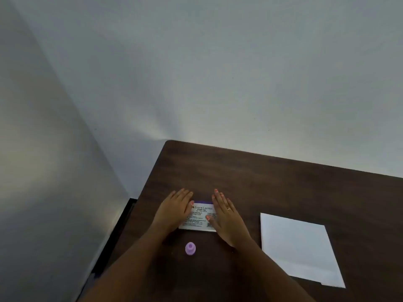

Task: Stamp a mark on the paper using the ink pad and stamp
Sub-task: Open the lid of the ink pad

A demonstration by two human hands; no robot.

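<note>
Pale grey walls (218,73) meet in a corner at 10 o'clock. Dark wood table (283,188), right edge cut off. White paper (298,249) at 4 o'clock. Faber-Castell stamp pad (199,216), lid shut, fine print unreadable, flanked by left hand (174,211) and right hand (226,219), both flat, fingers extended, gripping nothing. Lilac stamp (190,248) at 6 o'clock of pad.

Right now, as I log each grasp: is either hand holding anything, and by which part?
Nothing is lifted. The left hand and right hand flank the ink pad, fingers straight, at its short sides.
</note>
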